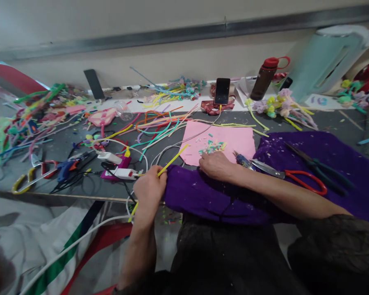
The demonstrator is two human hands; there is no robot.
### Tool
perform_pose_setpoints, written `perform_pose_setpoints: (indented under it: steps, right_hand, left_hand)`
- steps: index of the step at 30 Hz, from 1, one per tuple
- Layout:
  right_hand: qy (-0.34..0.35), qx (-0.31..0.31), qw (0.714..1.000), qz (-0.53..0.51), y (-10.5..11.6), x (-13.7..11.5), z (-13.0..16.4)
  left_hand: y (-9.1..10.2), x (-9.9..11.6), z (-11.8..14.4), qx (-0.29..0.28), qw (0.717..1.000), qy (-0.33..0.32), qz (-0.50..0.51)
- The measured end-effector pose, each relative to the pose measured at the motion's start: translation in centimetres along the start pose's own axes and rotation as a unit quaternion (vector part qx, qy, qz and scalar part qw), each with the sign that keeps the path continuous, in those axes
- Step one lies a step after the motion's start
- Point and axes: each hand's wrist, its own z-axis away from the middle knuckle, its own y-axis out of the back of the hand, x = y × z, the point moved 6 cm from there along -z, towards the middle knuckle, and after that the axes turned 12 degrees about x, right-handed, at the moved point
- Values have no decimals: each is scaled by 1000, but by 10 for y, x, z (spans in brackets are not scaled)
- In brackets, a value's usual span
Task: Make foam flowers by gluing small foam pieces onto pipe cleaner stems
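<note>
At table edge, L hand [149,189] grips yellow pipe cleaner [172,160]; R hand [217,166] on purple cloth [326,164].

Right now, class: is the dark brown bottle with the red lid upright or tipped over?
Upright: the dark brown bottle with the red lid stands on its base, lid uppermost.

light: even, soft, indoor | shadows: weak | glare: none strong | edges: bent by wide lens | bottom-left corner: blurred

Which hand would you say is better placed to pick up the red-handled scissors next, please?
Probably the right hand: it rests on the purple cloth near the red-handled scissors. The left hand is farther off, and its fingers hold a yellow pipe cleaner.
</note>
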Motion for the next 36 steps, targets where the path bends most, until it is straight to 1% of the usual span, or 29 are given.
perform_pose_setpoints:
  steps: [3,5,9,12,19,26,30,36]
  right_hand:
    - [-5,3,1000,-3,0,-1,1]
    - [-1,4,1000,-7,0,-2,1]
    - [17,2,1000,-14,2,-5,-2]
    - [24,0,1000,-15,4,-7,-3]
    - [31,4,999,-26,0,-13,-7]
    - [13,21,999,-22,0,-5,-12]
    - [8,34,999,-23,-2,-12,-20]
    - [-14,31,999,-18,-11,-23,-38]
  left_hand:
    - [-8,3,-6,-23,1000,-5,-2]
    - [-9,2,-10,-10,1000,-5,3]
    - [-5,4,-21,28,1000,-6,3]
    - [-7,7,-26,13,1000,-9,0]
    - [-17,-3,-18,-23,1000,7,7]
    - [-13,-4,-14,-2,1000,-1,20]
    - [-19,-7,-8,-10,999,0,34]
    - [-24,-10,-4,-10,998,8,54]
